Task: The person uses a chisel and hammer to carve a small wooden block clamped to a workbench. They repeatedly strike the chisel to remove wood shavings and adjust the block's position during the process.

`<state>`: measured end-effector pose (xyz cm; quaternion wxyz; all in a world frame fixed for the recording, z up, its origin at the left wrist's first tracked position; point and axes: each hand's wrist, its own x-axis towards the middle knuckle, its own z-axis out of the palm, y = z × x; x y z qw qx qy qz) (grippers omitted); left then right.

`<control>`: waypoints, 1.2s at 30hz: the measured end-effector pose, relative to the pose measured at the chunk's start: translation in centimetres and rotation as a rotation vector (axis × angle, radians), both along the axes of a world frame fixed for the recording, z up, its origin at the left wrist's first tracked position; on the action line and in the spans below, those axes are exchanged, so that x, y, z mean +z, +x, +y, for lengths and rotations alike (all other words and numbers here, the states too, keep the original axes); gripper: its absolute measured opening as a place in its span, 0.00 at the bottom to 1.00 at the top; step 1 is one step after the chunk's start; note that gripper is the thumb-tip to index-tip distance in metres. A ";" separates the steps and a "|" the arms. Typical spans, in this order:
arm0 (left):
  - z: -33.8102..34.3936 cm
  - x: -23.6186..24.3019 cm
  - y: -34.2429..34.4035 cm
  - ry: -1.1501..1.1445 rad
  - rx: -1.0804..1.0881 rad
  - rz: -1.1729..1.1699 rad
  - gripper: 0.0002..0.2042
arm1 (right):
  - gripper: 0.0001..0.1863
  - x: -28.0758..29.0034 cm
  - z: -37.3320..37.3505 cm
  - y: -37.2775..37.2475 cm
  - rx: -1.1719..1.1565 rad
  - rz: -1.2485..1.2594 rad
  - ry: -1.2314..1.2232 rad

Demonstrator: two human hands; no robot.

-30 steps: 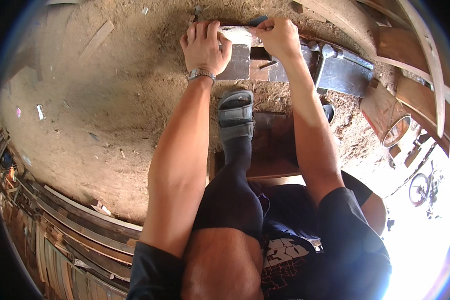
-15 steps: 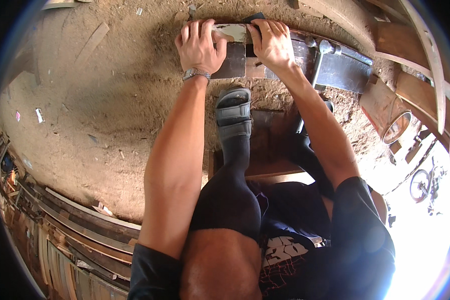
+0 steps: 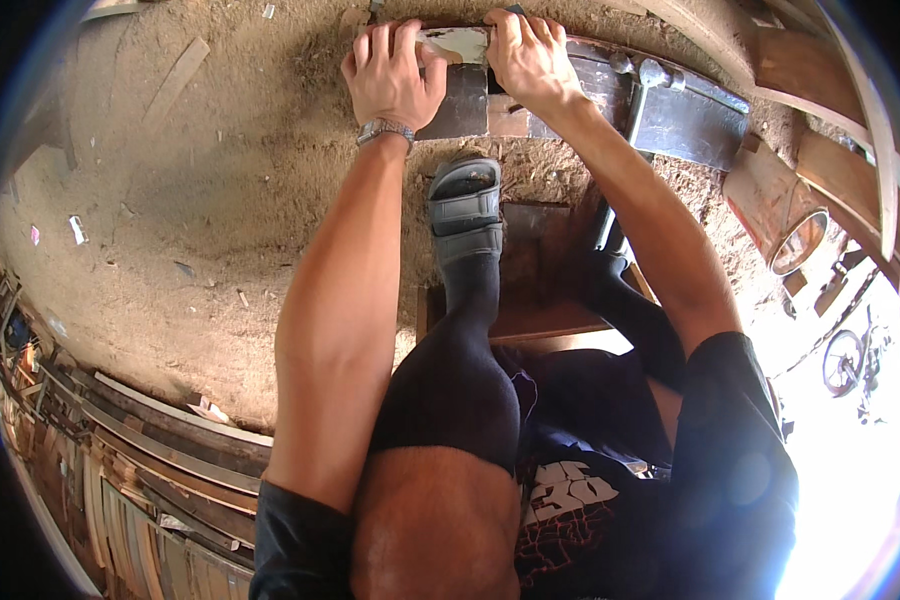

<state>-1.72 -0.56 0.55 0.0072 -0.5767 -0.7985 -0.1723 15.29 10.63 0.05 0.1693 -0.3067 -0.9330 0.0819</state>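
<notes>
At the far end of my reach, a wooden piece (image 3: 457, 44) with a worn white patch lies across a long dark board (image 3: 457, 108). My left hand (image 3: 396, 78), a metal-banded watch on its wrist, grips its left end with fingers over the far edge and thumb on the near side. Toward the other end my right hand (image 3: 533, 62) is closed on it, fingers curled over the far edge. The undersides of both grips are hidden. A hammer (image 3: 653, 76) rests on the dark board to the right of my right hand.
My sandalled foot (image 3: 465, 200) stands just nearer than the board on dusty ground. At right are a bucket-like container (image 3: 798, 243), curved wooden pieces (image 3: 875, 130) and a bicycle wheel (image 3: 843, 362) in bright light. Stacked planks (image 3: 160, 440) fill the lower left.
Both hands and the wooden piece sit slightly farther away in the view. My right hand has shifted a little left, its fingers more curled. The view itself has also shifted slightly.
</notes>
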 end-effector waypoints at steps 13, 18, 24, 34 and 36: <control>0.0 -0.1 -0.1 0.058 -0.025 -0.012 0.19 | 0.18 -0.8 0.1 0.0 0.041 -0.017 -0.026; 0.0 -0.2 -0.1 0.040 -0.033 0.010 0.19 | 0.16 -1.1 0.2 0.0 0.009 -0.064 -0.106; 0.4 0.7 0.0 0.055 -0.047 -0.033 0.18 | 0.15 -0.9 0.3 0.0 -0.006 -0.029 -0.124; 0.3 0.1 0.0 0.033 -0.025 -0.005 0.20 | 0.16 0.2 0.7 1.0 0.010 0.158 -0.254; 0.3 0.3 -0.2 0.022 -0.023 -0.008 0.20 | 0.11 0.6 0.7 1.0 0.050 0.297 -0.204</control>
